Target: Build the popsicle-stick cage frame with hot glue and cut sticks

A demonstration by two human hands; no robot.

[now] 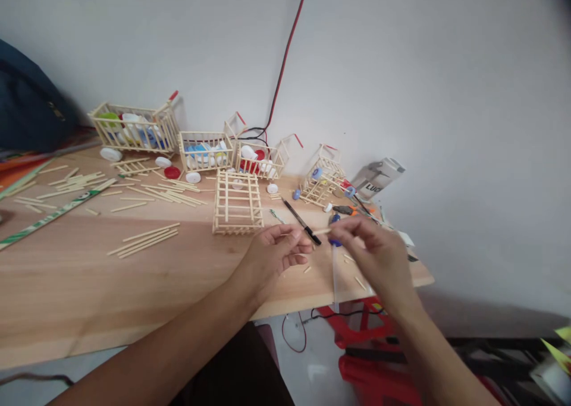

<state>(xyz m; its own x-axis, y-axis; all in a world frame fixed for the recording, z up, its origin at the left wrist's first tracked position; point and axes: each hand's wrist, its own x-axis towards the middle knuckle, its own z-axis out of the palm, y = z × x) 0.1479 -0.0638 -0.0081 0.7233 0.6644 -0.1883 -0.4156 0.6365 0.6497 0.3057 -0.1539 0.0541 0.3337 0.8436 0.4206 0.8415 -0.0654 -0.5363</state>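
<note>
Above the table's front part, my right hand [372, 254] pinches a short wooden stick [322, 232] between thumb and forefinger. The stick's free end points towards my left hand [279, 248], whose thumb and forefinger are closed together, the other fingers loosely curled. What sits in that left pinch, if anything, is too small to make out. Just behind the hands lies a black pen [301, 220]. A frame of wooden sticks [238, 204] stands behind my left hand. A blue-capped item [335, 239] is partly hidden by my right fingers.
Along the wall stand small stick carts [134, 129] with bottle-cap wheels, some filled with caps. Loose sticks [145, 239] and a green-white strip [57, 213] lie on the wooden table [178, 293]. Orange-handled pliers [352, 210] and a carton [379, 177] are at right. A bag [31, 103] sits far left.
</note>
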